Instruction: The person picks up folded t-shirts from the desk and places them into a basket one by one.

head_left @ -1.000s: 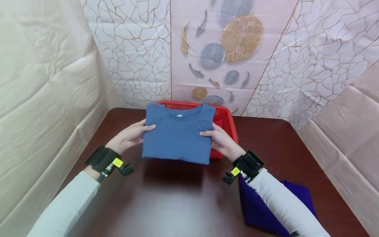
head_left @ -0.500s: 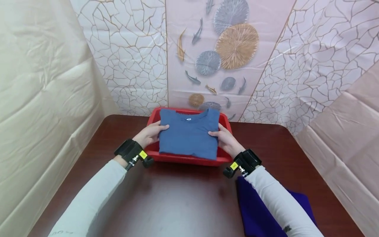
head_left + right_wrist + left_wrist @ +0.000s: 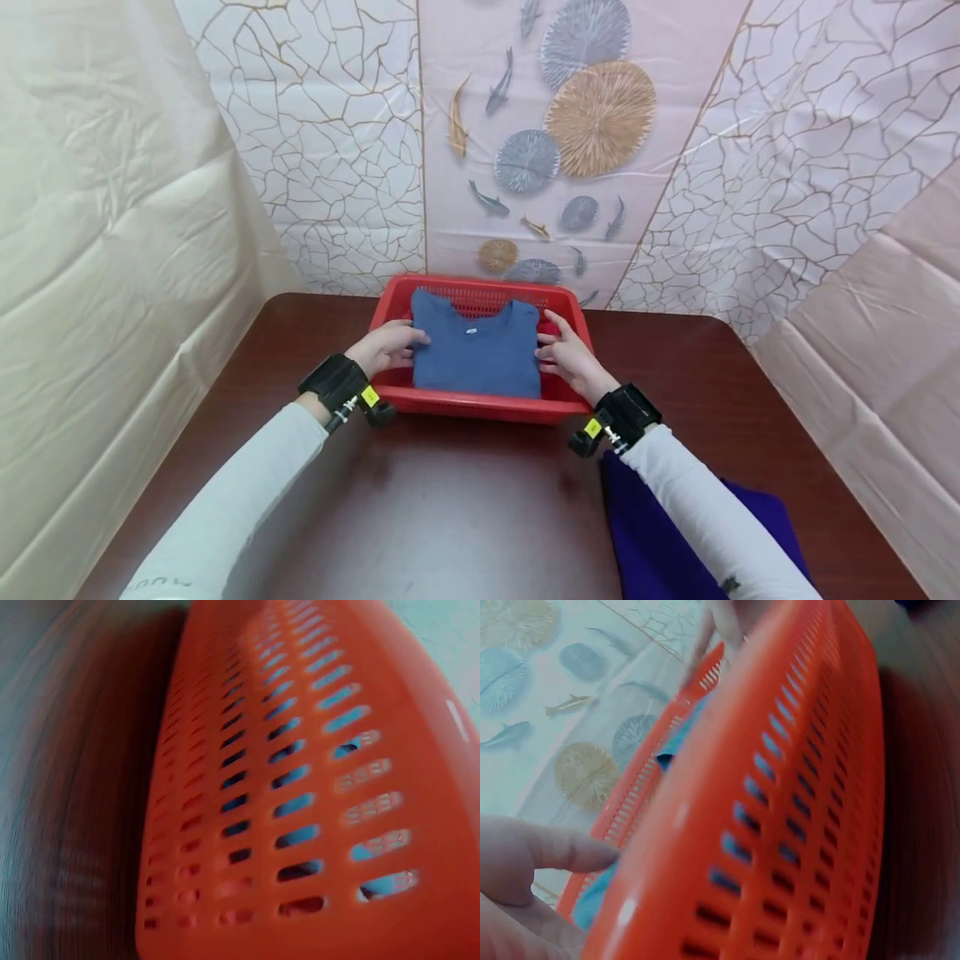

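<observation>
A folded blue T-shirt (image 3: pixel 476 358) lies inside a red plastic basket (image 3: pixel 480 406) with slotted walls, its neckline toward the back. In the head view my left hand (image 3: pixel 392 343) is at the shirt's left edge, fingers extended over the basket. The left wrist view has that hand (image 3: pixel 525 874) with its thumb straight, near blue cloth behind the rim. My right hand (image 3: pixel 568 357) is at the shirt's right edge with its fingers spread and the fingertips close to the cloth. Only the slotted basket wall (image 3: pixel 247 772) fills the right wrist view, with blue cloth showing through; the right hand is hidden there.
Dark purple-blue folded cloth (image 3: pixel 667 533) lies on the brown table (image 3: pixel 450 500) at the front right, partly under the right forearm. A patterned sheet (image 3: pixel 525 167) hangs right behind the basket. Pale cloth walls (image 3: pixel 112 292) flank the table.
Both hands have carried the blue T-shirt from in front of the basket into it and lowered it. The fingers have since loosened from its edges. The view has shifted slightly.
</observation>
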Demonstrator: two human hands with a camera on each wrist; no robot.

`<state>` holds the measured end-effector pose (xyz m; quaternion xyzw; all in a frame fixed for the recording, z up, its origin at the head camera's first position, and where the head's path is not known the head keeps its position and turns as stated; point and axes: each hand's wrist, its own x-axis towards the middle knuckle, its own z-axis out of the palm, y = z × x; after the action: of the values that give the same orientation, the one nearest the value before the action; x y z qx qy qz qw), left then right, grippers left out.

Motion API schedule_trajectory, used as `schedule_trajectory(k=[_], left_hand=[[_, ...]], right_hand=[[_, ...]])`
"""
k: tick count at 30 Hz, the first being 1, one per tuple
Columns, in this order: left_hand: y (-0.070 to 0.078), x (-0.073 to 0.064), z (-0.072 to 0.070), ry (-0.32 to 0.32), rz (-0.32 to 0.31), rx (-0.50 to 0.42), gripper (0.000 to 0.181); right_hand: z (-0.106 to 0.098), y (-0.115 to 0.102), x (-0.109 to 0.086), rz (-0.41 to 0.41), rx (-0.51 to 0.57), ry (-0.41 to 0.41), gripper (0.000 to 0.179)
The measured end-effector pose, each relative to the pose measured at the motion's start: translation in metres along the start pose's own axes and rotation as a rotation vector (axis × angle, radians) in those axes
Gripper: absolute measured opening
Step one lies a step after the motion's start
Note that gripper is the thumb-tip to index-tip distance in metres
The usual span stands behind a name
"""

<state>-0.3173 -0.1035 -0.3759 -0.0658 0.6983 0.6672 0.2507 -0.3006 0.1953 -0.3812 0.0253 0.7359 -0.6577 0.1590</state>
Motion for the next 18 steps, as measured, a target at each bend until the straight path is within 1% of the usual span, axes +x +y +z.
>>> schedule_trajectory(k=[1,2,3,4,5,7,8,9,10,11,12,14,15,17,18], left_hand=[[0.000,-0.002,0.000,0.015,0.026,0.066,0.079],[0.000,-0.003,0.000,0.037,0.070,0.152,0.079],[0.001,-0.005,0.001,0.057,0.126,0.266,0.078],[0.001,-0.007,0.002,0.080,0.183,0.402,0.076],[0.002,-0.008,0.003,0.091,0.246,0.558,0.073],[0.002,-0.009,0.006,0.085,0.360,0.884,0.066],[0.002,-0.010,0.008,0.073,0.392,1.035,0.064],[0.001,-0.010,0.010,0.039,0.407,1.163,0.063],[0.000,-0.010,0.011,-0.003,0.404,1.272,0.062],[-0.001,-0.010,0.013,-0.052,0.393,1.355,0.062],[-0.003,-0.009,0.014,-0.097,0.363,1.411,0.062],[-0.006,-0.009,0.015,-0.156,0.272,1.472,0.063],[-0.007,-0.009,0.016,-0.174,0.235,1.486,0.063],[-0.010,-0.008,0.016,-0.197,0.175,1.497,0.063],[-0.011,-0.007,0.016,-0.206,0.157,1.502,0.064]], right_hand=[[0.000,0.000,-0.002,-0.036,-0.076,0.008,0.076],[0.000,0.001,-0.004,-0.083,-0.179,0.021,0.073],[0.000,0.001,-0.005,-0.141,-0.297,0.028,0.070],[0.000,0.000,-0.007,-0.207,-0.427,0.033,0.066],[0.000,0.000,-0.008,-0.282,-0.572,0.026,0.062],[0.001,-0.001,-0.009,-0.436,-0.826,-0.015,0.056],[0.002,-0.001,-0.009,-0.502,-0.930,-0.055,0.055],[0.003,-0.001,-0.009,-0.546,-1.004,-0.117,0.056],[0.004,-0.001,-0.008,-0.570,-1.059,-0.189,0.057],[0.004,-0.001,-0.008,-0.557,-1.093,-0.263,0.060],[0.005,0.000,-0.007,-0.520,-1.108,-0.331,0.062],[0.006,0.003,-0.006,-0.414,-1.135,-0.433,0.064],[0.007,0.005,-0.006,-0.363,-1.145,-0.468,0.064],[0.007,0.008,-0.005,-0.282,-1.157,-0.508,0.061],[0.008,0.009,-0.004,-0.266,-1.165,-0.522,0.060]])
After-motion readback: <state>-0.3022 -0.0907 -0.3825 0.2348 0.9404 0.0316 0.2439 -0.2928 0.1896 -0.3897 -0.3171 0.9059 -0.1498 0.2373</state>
